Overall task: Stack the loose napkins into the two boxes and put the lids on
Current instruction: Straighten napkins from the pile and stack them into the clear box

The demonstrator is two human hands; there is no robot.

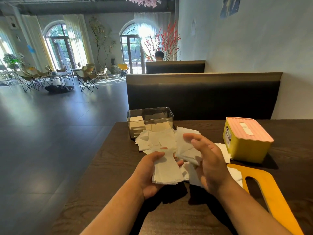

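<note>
My left hand (149, 168) holds a small stack of white napkins (166, 170) above the dark wooden table (118, 192). My right hand (208, 160) pinches a few more napkins (186, 150) just to the right of that stack. A loose pile of napkins (155, 139) lies on the table behind my hands. Behind the pile stands a clear smoky box (149, 121), lidless, with some napkins inside. A yellow box (245, 145) at the right carries its pink slotted lid (249, 129). An orange lid (271, 192) with a long slot lies flat at the front right.
A dark padded bench back (203, 95) runs behind the table, with a pale wall at the right. The table's left edge drops to an open tiled floor (50, 133). Chairs and a seated person are far off across the room.
</note>
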